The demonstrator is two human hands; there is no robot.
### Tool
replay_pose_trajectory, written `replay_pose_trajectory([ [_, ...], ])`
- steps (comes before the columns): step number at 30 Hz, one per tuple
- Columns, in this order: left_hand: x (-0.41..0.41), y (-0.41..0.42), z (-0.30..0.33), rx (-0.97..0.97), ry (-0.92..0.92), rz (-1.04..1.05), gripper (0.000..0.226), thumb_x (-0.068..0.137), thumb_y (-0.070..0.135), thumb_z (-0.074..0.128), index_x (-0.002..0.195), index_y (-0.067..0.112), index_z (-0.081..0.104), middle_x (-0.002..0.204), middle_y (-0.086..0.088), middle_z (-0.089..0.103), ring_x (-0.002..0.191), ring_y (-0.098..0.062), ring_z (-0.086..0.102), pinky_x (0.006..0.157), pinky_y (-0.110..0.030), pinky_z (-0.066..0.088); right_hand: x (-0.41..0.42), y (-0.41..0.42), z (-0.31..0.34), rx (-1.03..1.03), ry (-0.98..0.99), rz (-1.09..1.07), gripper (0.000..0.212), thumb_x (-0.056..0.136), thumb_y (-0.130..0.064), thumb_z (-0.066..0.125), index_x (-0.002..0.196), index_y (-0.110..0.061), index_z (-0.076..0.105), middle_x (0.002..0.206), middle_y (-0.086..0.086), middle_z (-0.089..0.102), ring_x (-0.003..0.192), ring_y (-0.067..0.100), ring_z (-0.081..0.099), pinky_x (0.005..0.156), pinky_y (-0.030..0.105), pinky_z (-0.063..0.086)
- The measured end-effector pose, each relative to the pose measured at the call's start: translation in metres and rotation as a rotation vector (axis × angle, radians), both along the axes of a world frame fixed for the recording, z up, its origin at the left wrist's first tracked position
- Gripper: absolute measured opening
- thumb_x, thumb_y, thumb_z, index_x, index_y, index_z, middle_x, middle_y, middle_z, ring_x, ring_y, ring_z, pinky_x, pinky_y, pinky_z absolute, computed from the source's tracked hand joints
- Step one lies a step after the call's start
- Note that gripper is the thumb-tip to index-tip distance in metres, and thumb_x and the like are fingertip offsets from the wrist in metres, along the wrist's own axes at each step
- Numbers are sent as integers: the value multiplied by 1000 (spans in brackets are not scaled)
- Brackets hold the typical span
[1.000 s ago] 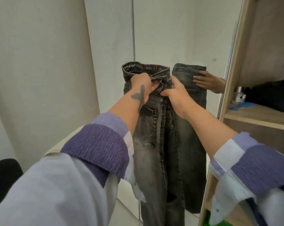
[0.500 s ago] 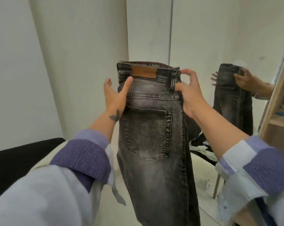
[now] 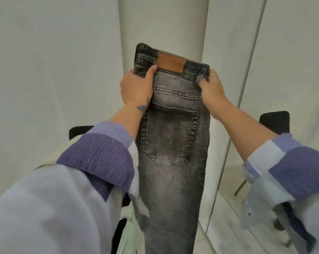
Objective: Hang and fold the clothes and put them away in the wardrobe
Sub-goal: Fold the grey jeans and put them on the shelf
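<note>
Since half a second ago your view has swung left, so the wooden wardrobe frame has dropped out of sight and a tall mirror panel (image 3: 265,143) now fills the right side, while your left thumb has slid up onto the waistband.

You are holding the faded grey-black denim jeans (image 3: 173,140) up in front of you, already doubled leg on leg, back pocket facing you, hanging straight down past the bottom of the view. To fold them well, I'd judge you should keep the waistband level and taut between both hands, let the legs hang until they settle, then bring the hems up to the waistband so the seams line up before you carry them to the wardrobe.

Your left hand (image 3: 136,87) pinches the left end of the waistband, thumb on the front just beside the brown leather patch (image 3: 170,62), fingers hidden behind the cloth. Your right hand (image 3: 212,88) is curled tight round the right edge at the belt loop (image 3: 202,74). Neither hand is open.
</note>
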State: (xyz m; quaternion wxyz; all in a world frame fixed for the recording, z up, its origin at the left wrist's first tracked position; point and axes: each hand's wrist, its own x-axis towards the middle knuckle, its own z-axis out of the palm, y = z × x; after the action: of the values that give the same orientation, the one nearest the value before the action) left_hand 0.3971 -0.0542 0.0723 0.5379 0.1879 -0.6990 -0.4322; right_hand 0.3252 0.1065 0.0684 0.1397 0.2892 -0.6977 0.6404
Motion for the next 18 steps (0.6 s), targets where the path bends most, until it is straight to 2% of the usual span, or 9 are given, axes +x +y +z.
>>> replay_pose_trajectory([
  [9,56,-27,6,-35,-40,174,42,75,61,63,90,23,70,88,7,71,86,-12,67,75,-24,51,19,-52,1,11,76,17,32,98,-13,35,128,-11,46,107,-4,52,100,9,50,83,17,37],
  [14,80,-42,6,3,-85,226,40,76,59,63,89,21,69,80,9,65,80,-12,65,71,-22,48,32,-76,5,47,64,53,30,98,-15,35,123,-14,51,104,-5,53,94,8,50,66,14,37],
  [18,90,-61,14,10,-97,263,46,73,61,64,88,18,70,83,5,69,79,-16,66,73,-27,54,39,-96,18,47,64,62,31,94,-17,38,119,-16,56,109,-2,60,98,13,55,79,22,43],
])
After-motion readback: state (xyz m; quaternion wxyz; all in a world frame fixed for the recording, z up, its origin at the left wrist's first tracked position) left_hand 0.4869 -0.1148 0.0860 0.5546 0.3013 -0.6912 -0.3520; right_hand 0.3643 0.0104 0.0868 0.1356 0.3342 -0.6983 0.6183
